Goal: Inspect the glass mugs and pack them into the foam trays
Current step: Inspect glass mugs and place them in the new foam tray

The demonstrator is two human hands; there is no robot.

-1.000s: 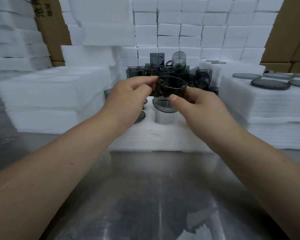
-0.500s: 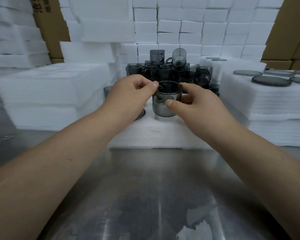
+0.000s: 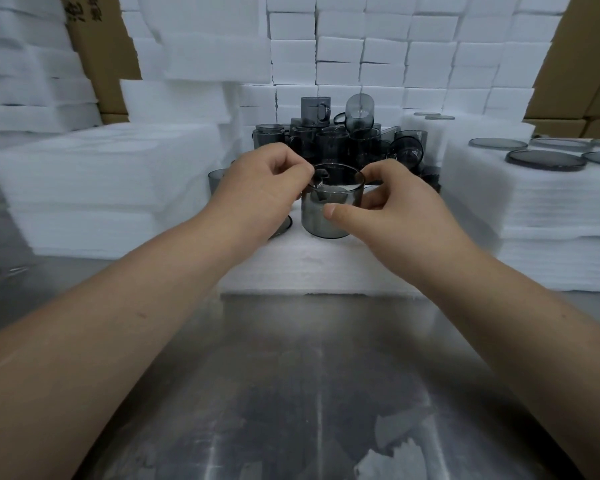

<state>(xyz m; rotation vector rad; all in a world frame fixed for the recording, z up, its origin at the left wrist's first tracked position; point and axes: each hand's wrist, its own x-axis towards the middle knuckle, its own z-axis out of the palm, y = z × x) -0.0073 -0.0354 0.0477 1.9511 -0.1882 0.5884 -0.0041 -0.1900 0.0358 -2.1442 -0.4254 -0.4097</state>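
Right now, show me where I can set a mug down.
Free: steel bench in front of the foam tray; top of the left foam stack. Crowded: mug pile behind the tray; dark discs on the right foam stack.

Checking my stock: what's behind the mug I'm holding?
A pile of grey glass mugs, backed by white foam blocks. The held mug, left hand and right hand cover the pile's lower part.

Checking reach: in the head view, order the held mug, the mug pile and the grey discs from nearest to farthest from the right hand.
1. held mug, in the right hand, centre.
2. mug pile, just behind.
3. grey discs, on the right foam stack.
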